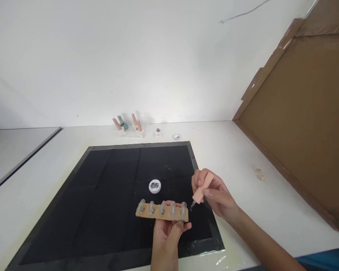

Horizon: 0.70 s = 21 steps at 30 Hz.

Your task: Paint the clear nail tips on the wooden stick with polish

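"Where's the tan strip?"
"Six o'clock in view, clasped by the left hand's thumb and fingers."
"And the pink brush?"
"At the strip's two o'clock, pinched in the right hand. I'd brace both wrists, stroking lightly."

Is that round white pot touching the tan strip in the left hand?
Apart. The head view plainly shows black mat between the white pot and the tan strip held in the left hand.
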Available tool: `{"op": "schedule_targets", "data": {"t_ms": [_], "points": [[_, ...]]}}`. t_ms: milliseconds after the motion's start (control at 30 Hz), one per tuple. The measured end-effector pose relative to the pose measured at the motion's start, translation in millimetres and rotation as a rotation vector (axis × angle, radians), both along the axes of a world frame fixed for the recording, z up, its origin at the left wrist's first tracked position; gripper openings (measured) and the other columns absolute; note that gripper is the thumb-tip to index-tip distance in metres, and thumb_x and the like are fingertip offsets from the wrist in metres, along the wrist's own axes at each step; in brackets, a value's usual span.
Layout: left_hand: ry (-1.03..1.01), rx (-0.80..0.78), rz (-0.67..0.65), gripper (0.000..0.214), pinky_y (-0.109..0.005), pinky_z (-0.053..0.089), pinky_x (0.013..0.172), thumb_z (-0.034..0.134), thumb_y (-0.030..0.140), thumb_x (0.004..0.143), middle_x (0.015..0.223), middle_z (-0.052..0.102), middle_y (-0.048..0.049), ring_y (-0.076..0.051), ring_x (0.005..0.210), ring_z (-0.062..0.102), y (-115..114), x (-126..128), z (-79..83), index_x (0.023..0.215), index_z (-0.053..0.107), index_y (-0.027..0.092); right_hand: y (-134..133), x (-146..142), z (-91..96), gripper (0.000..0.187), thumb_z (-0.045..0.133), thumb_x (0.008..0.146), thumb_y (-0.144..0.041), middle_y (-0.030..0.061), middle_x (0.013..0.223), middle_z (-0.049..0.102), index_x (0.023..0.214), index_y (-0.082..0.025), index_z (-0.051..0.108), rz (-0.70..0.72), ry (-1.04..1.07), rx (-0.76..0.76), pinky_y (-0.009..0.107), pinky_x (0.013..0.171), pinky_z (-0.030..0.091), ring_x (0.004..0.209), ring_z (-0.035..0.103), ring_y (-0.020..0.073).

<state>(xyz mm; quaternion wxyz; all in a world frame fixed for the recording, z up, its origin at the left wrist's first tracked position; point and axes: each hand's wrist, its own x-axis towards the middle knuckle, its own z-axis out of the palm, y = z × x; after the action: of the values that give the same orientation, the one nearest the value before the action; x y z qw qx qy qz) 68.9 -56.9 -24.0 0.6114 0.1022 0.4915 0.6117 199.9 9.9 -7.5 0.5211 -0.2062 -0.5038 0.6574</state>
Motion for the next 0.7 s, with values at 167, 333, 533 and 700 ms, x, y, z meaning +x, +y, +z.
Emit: {"op": "schedule_targets", "data": {"t_ms": [167, 333, 533, 700], "points": [[-0.001, -0.004, -0.007, 0.042, -0.02, 0.053, 0.052, 0.082, 0.022, 0.049, 0.079, 0.068, -0.0028, -0.012, 0.064, 0.062, -1.0, -1.0, -0.7, 0.086, 0.061, 0.018, -1.5, -0.2, -4.3, 0.014, 0.065, 0.081, -0.031, -0.0005, 0.075, 0.044, 0.08, -0.02, 0.055, 0.01, -0.106, 0.064, 0.024, 0.053, 0.03, 0.063, 0.04, 0.0118], [0.006, -0.022, -0.02, 0.041, -0.022, 0.053, 0.055, 0.081, 0.021, 0.051, 0.081, 0.067, -0.0031, -0.013, 0.066, 0.061, -1.7, -1.7, -1.2, 0.087, 0.062, 0.018, -1.8, 0.9, -5.1, 0.015, 0.064, 0.082, -0.033, 0.0003, 0.078, 0.045, 0.083, -0.02, 0.055, 0.047, -0.159, 0.09, 0.024, 0.052, 0.03, 0.062, 0.039, 0.0117], [0.009, -0.023, -0.031, 0.043, -0.023, 0.052, 0.054, 0.082, 0.022, 0.049, 0.08, 0.066, -0.0025, -0.014, 0.065, 0.061, -1.1, -1.7, -2.9, 0.087, 0.062, 0.018, -0.6, 2.4, -4.7, 0.012, 0.063, 0.083, -0.028, 0.0017, 0.081, 0.047, 0.079, -0.02, 0.055, 0.027, -0.207, 0.124, 0.025, 0.055, 0.033, 0.067, 0.043, 0.0136], [-0.017, -0.03, -0.015, 0.046, -0.022, 0.053, 0.053, 0.083, 0.021, 0.048, 0.08, 0.067, -0.0021, -0.013, 0.064, 0.061, -0.8, -1.5, -2.6, 0.088, 0.061, 0.018, -0.5, 2.1, -5.8, 0.013, 0.063, 0.082, -0.025, 0.0017, 0.081, 0.048, 0.074, -0.02, 0.054, 0.029, -0.207, 0.129, 0.026, 0.057, 0.033, 0.067, 0.044, 0.0135]]}}
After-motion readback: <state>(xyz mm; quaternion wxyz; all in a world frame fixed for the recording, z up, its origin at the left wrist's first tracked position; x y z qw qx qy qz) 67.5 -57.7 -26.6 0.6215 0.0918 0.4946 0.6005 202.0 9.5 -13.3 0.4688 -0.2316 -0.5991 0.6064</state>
